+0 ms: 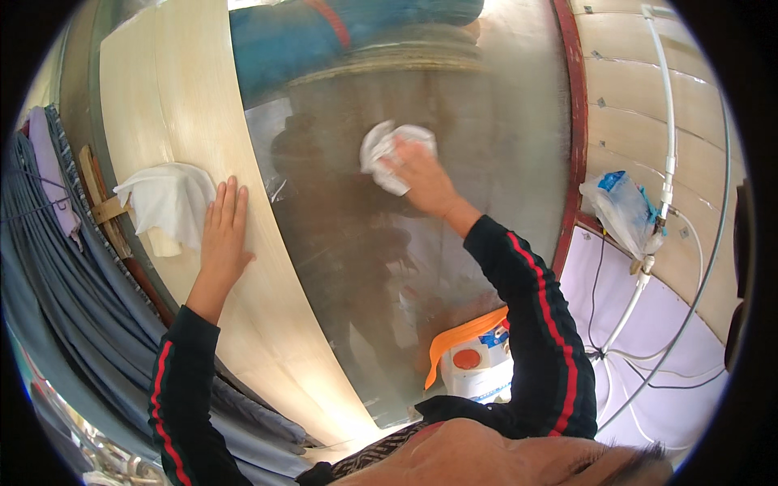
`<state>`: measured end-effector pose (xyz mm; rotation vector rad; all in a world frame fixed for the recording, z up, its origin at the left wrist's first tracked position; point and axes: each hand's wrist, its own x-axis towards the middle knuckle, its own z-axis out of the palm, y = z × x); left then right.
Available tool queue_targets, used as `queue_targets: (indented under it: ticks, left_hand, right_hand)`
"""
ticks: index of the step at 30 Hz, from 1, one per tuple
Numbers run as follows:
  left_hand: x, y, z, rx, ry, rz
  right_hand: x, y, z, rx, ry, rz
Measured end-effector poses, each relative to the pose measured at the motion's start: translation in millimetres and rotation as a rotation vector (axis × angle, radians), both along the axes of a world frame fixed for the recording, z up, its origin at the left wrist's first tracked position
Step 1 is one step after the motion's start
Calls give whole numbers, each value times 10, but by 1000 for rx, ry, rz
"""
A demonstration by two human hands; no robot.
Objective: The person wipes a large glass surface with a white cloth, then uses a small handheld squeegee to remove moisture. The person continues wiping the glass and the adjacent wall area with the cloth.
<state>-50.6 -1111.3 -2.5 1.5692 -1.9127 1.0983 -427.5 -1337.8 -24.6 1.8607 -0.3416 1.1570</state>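
Observation:
My right hand [422,176] presses a crumpled white cloth [384,152] against a large glass pane [486,152]; hand and cloth are slightly blurred. The pane is dull and shows dark reflections. My left hand [226,234] lies flat, palm down, on a pale wood-look panel [267,273] along the pane's left side. Just left of its fingers, a second white cloth [176,191] drapes over something that sticks out from the panel, mostly hidden.
Grey curtains [61,267] hang at the left beside a wooden stick. On the right are a dark red frame [574,121], a white pipe [668,115], hoses and a hanging plastic bag [617,209]. A white container with a red cap [467,359] stands near my right sleeve.

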Motion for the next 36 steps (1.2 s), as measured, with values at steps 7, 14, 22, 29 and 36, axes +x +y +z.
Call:
queue_targets:
  ticks: [7, 14, 22, 29, 36]
  left_hand:
    - [57, -168, -80, -63, -62, 62]
    - [-51, -239, -131, -119, -25, 98]
    - [-153, -94, -119, -68, 71, 93]
    - [-178, -275, -209, -102, 40, 239]
    - [-172, -203, -165, -88, 73, 172]
  right_hand:
    - [-1153, -642, 792, -23, -690, -57]
    - [34, -265, 1110, -5, -546, 168]
    - [-1002, -374, 265, 3, -114, -173]
    - [-2418, -988, 774, 327, -1315, -314]
    - [-198, -398, 1208, 44, -515, 80]
